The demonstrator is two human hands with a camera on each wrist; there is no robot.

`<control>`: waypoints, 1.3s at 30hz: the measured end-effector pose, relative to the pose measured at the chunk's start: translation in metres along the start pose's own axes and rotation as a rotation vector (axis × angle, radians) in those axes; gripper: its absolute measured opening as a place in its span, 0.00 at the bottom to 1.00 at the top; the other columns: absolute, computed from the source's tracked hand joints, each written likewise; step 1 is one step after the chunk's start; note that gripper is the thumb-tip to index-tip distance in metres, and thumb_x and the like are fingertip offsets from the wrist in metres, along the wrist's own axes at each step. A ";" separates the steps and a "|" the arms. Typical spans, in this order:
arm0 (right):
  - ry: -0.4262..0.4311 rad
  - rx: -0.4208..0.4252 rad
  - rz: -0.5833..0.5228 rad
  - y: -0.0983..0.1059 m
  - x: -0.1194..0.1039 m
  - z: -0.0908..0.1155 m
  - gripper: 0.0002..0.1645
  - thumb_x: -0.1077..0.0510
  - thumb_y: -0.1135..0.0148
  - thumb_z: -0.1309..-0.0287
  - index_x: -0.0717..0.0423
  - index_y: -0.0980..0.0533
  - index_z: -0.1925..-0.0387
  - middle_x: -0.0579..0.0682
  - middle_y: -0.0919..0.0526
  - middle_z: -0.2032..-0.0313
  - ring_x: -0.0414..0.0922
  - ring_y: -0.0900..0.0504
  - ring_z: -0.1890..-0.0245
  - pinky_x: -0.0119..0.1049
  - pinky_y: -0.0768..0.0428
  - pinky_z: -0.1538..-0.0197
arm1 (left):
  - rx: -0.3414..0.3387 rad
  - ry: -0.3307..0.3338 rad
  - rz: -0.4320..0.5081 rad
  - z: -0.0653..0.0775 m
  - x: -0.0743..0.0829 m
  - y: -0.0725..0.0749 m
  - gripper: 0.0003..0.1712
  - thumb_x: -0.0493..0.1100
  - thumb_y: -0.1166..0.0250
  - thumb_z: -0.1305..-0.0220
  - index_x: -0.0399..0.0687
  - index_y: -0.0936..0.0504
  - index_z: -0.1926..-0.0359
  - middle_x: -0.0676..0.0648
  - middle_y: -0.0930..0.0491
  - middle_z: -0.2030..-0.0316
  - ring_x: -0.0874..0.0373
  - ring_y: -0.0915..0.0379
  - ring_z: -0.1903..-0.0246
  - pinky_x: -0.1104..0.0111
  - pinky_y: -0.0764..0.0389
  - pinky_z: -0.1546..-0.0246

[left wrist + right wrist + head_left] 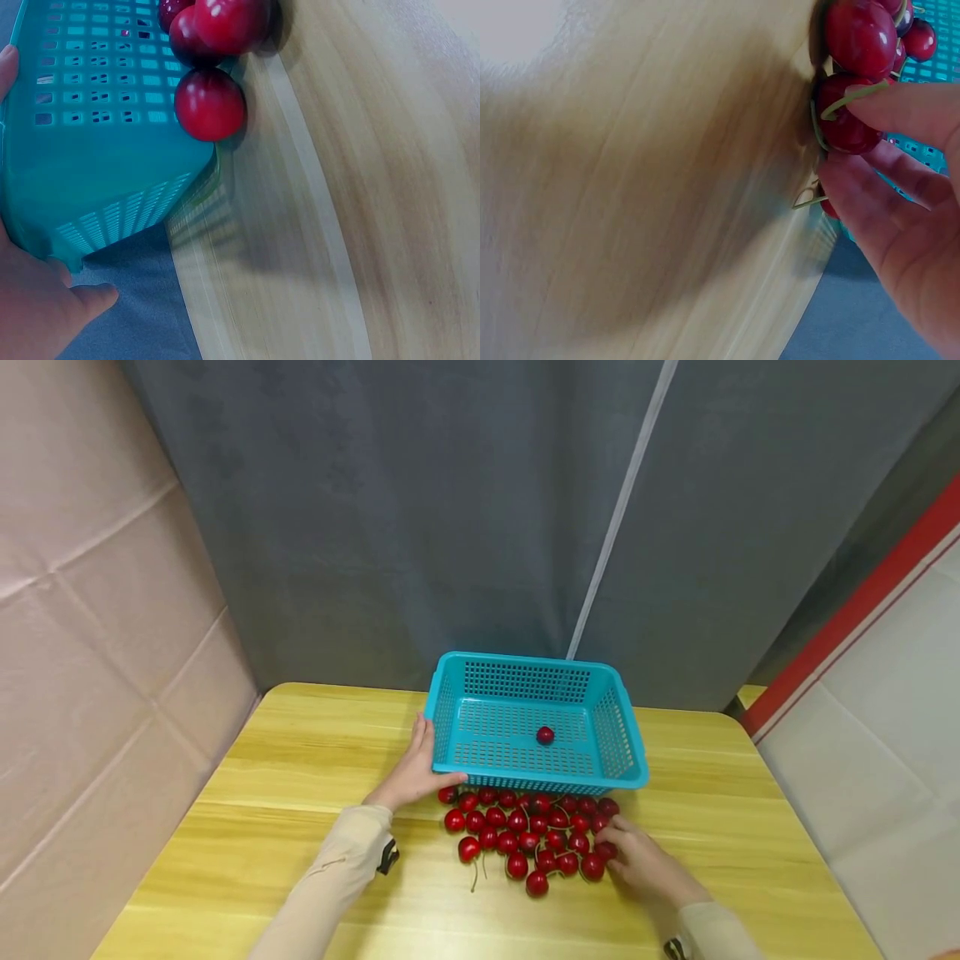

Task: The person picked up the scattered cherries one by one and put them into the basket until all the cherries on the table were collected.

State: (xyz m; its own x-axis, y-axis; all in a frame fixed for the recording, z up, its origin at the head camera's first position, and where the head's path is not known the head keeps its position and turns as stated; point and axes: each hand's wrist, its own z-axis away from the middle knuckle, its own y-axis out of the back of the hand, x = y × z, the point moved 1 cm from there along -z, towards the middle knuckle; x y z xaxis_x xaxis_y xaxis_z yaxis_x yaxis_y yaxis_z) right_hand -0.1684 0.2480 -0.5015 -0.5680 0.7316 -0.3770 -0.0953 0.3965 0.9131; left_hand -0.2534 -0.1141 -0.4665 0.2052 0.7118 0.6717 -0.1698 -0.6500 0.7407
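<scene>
A teal plastic basket (pixel 525 781) with lattice walls stands toward the back of the table, one dark red cherry (pixel 545 736) on its floor. My left hand (pixel 414 770) grips its front left corner, thumb along the front rim and fingers at the left side. In front of the basket lies a spread of red cherries (pixel 517 821), some with green stems. At the right edge of that spread, my right hand (pixel 637 856) pinches a cherry (pixel 845 127) between thumb and fingers. A green stem crosses this cherry just by the thumb.
The wooden table (pixel 300 760) has light yellow grain and rounded back corners. Behind it hangs a dark grey curtain (pixel 390 527). A pale covered wall (pixel 97 610) rises at the left, and a white panel with a red strip (pixel 855 618) borders the right.
</scene>
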 end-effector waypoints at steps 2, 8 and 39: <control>0.007 0.005 -0.004 -0.001 0.001 0.000 0.18 0.73 0.37 0.64 0.60 0.23 0.65 0.46 0.29 0.64 0.49 0.23 0.62 0.43 0.21 0.58 | 0.000 0.004 -0.001 0.000 0.001 0.000 0.67 0.65 0.35 0.53 0.38 0.70 0.31 0.45 0.81 0.31 0.47 0.75 0.31 0.53 0.50 0.35; 0.016 0.030 -0.020 -0.001 0.002 0.001 0.19 0.73 0.37 0.65 0.57 0.23 0.66 0.45 0.29 0.64 0.48 0.23 0.62 0.42 0.21 0.58 | 0.001 0.010 0.002 0.000 0.001 0.000 0.67 0.64 0.34 0.53 0.38 0.69 0.31 0.45 0.81 0.31 0.48 0.75 0.31 0.53 0.50 0.36; 0.166 0.128 0.095 0.076 -0.022 -0.010 0.20 0.73 0.30 0.67 0.57 0.24 0.68 0.46 0.27 0.67 0.40 0.25 0.69 0.29 0.22 0.70 | 0.015 -0.013 0.018 -0.001 -0.002 -0.001 0.70 0.70 0.36 0.57 0.37 0.69 0.31 0.45 0.81 0.31 0.48 0.77 0.31 0.52 0.49 0.36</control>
State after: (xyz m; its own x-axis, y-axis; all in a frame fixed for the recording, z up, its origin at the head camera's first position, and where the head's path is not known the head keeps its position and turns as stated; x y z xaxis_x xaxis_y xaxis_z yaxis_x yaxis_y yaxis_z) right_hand -0.1714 0.2560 -0.4224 -0.6975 0.6718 -0.2494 0.0636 0.4047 0.9123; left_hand -0.2544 -0.1148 -0.4689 0.2152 0.6966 0.6844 -0.1590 -0.6665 0.7283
